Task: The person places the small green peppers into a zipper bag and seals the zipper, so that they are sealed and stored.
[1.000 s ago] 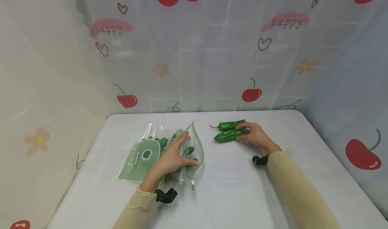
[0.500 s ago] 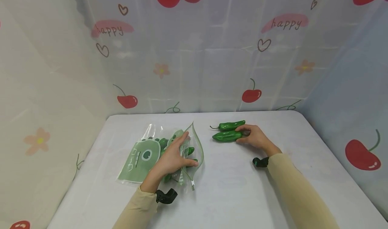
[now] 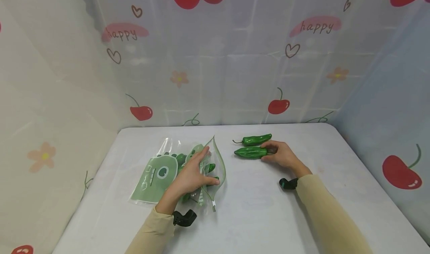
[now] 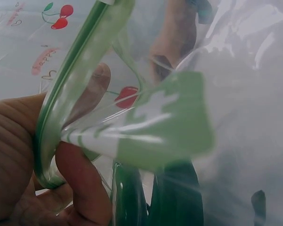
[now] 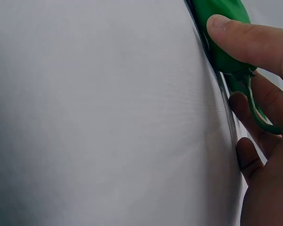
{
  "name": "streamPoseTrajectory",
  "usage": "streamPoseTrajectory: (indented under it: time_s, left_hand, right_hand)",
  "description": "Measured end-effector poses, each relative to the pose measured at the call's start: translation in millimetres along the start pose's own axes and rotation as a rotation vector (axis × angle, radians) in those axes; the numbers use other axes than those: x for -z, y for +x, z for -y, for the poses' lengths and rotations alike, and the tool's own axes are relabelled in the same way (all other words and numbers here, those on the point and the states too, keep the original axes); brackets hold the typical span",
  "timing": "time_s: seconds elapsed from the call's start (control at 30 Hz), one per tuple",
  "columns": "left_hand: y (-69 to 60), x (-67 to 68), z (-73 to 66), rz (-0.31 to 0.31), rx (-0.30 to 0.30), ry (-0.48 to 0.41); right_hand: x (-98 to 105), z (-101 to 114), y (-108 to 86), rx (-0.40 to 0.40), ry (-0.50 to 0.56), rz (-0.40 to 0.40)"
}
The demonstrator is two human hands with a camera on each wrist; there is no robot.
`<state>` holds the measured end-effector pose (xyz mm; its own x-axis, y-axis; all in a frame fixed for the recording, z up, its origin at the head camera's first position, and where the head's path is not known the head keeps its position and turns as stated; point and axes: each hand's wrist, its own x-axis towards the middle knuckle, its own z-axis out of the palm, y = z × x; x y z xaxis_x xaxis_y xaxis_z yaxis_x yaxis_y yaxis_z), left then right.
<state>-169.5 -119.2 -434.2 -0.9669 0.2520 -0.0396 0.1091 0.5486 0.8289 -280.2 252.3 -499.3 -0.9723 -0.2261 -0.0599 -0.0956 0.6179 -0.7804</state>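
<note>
A clear zip bag (image 3: pixel 154 177) with a green cartoon face lies on the left, its mouth facing right and spread apart. My left hand (image 3: pixel 189 175) holds the bag near its mouth, thumb and fingers apart. Through the plastic, dark green peppers (image 4: pixel 177 193) show in the left wrist view. At the right, my right hand (image 3: pixel 283 156) pinches a green pepper (image 3: pixel 250 152) by its stem end. In the right wrist view, the thumb lies on this pepper (image 5: pixel 231 44) and its curved stem hangs among the fingers. Just behind it lies another green pepper (image 3: pixel 256 139).
Everything sits on a white table (image 3: pixel 248 216) with rounded far corners. A patterned curtain (image 3: pixel 228 89) with cherries and hearts stands behind and at both sides. A green zip slider (image 3: pixel 214 203) is at the bag mouth's near end.
The nearer pepper has shifted slightly left and turned more level, with my right hand lowering a little at its stem end. My left hand and the bag look unchanged.
</note>
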Motion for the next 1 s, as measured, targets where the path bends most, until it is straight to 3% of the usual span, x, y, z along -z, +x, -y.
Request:
streamPoseTrajectory:
  time_s: [0.43,1.0]
  left_hand:
    - [-0.7,0.5,-0.1,0.003,-0.01,-0.003]
    - [-0.6,0.9,-0.6,0.009,-0.002,0.009]
  right_hand:
    - [-5,-2,-14.6,0.041,0.042,-0.076]
    - [-9,-1,-26.0,-0.006,0.1,-0.089]
